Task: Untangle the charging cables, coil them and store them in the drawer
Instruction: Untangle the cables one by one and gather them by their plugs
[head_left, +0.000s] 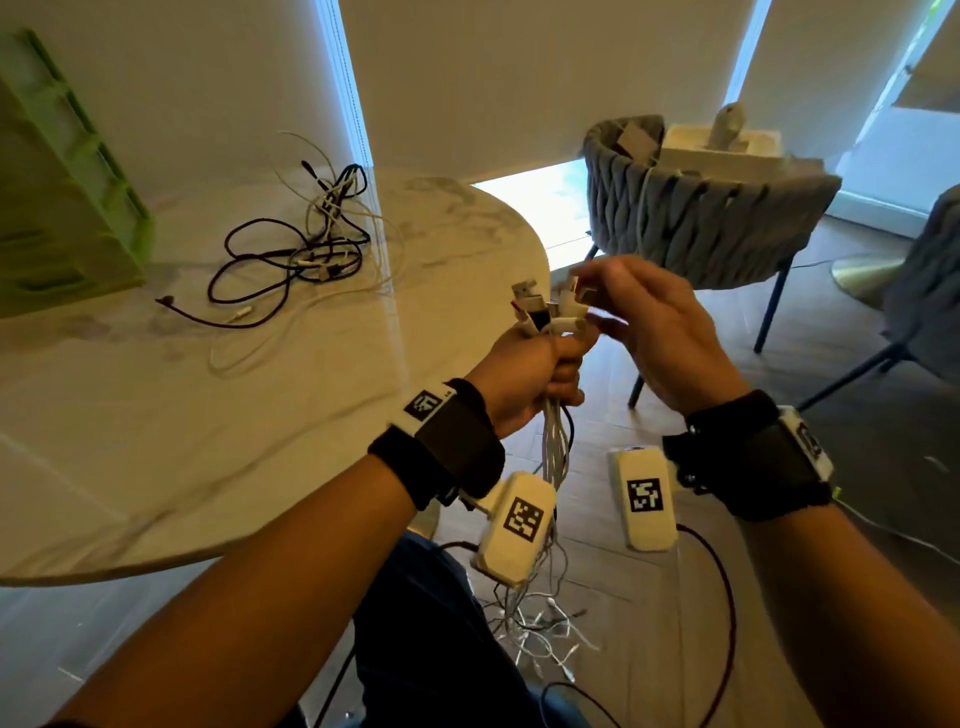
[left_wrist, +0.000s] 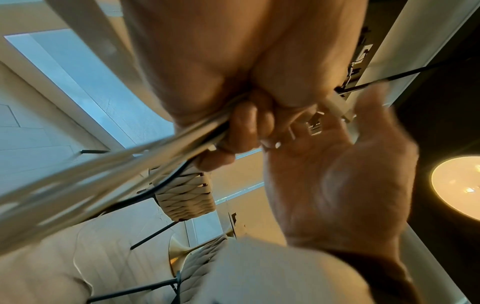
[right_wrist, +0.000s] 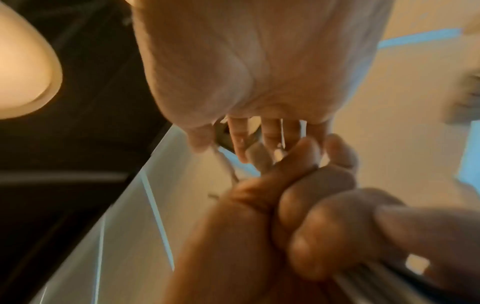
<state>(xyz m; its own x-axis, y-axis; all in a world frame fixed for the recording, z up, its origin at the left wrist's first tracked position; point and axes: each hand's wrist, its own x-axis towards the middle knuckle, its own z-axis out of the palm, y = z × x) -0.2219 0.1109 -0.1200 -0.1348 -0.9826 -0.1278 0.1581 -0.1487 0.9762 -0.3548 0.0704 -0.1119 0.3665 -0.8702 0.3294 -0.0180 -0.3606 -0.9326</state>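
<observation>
Several cables (head_left: 555, 447) are bunched in my left hand (head_left: 524, 379), fist closed round them just below the plugs (head_left: 545, 312), so the connector ends stand up together and the long tails hang straight toward the floor (head_left: 675, 597). Judgement: holding them near the plugs lets gravity pull the slack out and shows which line crosses which.

My right hand (head_left: 660, 332) is at the top of the bunch, fingers bent in toward the plugs. It looks like a light pinch on one white connector, but motion blur hides the contact, so I can't tell whether it's gripping. The wrist views don't settle it either.

Tails end in a loose white snarl on the floor by my legs, with one dark cable looping wide beside it.

A second tangle (head_left: 291, 254), black and white leads mixed, lies on the marble table (head_left: 156, 441), well apart from my hands and untouched. The green drawer unit (head_left: 62, 208) stands at the table's far left, just beside that tangle. Nothing coiled yet.
</observation>
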